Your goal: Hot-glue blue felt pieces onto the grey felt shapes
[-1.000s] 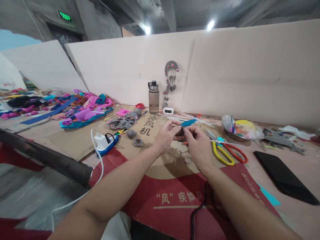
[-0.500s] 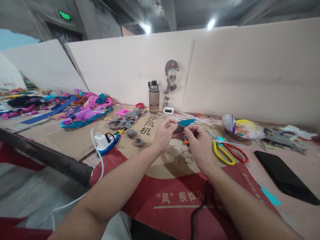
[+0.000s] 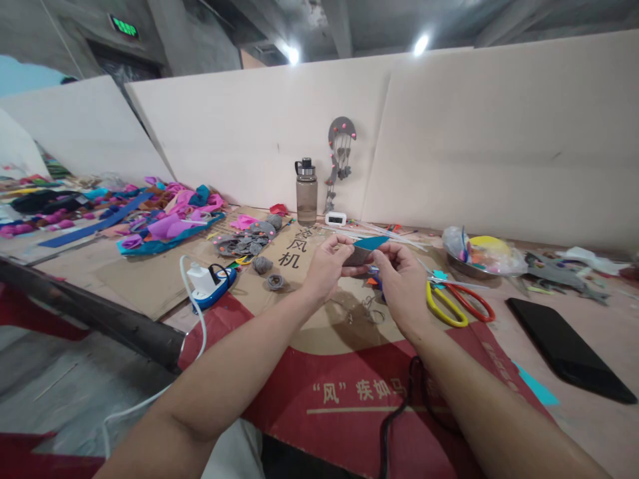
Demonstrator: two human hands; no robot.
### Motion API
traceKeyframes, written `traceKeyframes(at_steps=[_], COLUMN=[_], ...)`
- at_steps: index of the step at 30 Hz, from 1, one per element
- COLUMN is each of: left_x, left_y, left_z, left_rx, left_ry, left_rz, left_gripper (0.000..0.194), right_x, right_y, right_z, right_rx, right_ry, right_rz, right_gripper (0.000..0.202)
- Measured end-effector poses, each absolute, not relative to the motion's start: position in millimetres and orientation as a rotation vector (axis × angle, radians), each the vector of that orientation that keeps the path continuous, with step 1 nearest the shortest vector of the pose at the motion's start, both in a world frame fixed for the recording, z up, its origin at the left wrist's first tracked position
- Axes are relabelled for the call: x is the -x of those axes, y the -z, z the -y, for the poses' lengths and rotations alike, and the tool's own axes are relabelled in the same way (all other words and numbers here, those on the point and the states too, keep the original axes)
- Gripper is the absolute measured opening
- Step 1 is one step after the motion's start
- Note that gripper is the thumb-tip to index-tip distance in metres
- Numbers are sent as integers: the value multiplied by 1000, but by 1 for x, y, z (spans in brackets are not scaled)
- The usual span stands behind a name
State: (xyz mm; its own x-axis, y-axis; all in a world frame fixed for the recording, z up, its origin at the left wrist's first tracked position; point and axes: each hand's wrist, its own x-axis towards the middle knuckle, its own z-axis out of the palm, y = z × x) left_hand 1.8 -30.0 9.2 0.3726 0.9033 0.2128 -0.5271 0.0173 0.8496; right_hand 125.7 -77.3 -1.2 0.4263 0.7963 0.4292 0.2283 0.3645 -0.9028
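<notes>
Between my two hands, above the cardboard, is a grey felt piece (image 3: 357, 255) with a teal felt piece (image 3: 371, 243) at its upper edge. My left hand (image 3: 327, 265) pinches the grey piece at its left side. Thumb and fingers of my right hand (image 3: 399, 276) close on the right end of the felt. Thin grey thread (image 3: 369, 309) lies loosely curled on the cardboard (image 3: 319, 332) below. Scissors with yellow and red handles (image 3: 449, 303) rest just right of my right hand. Small balls of grey yarn (image 3: 262, 265) sit to the left.
A bottle (image 3: 306, 196) and a small white clock (image 3: 335, 219) stand behind my hands. At right are a bowl of scraps (image 3: 474, 269) and a black phone (image 3: 566, 346). Left are a power strip (image 3: 214, 289), its white cable and colourful felt (image 3: 172, 226).
My right hand has closed in on the felt, its thumb now pressed at the right end. The grey piece shows more of its face. The view has shifted slightly.
</notes>
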Motion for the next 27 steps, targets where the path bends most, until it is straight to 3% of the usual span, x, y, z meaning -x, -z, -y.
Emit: traceKeyframes(at_steps=[17,27], left_x=[1,10], left_y=[-10,-17], left_z=[26,20], left_rx=[-1027,-974], left_ry=[-1124,-984], left_rz=[-465,-433], left_gripper=[19,6], right_x=[-123,-123], right_y=[-11,-9], right_z=[81,81], right_rx=[1264,1192], right_ry=[-413,-441], right_rz=[1190,1257], right_gripper=[18,19])
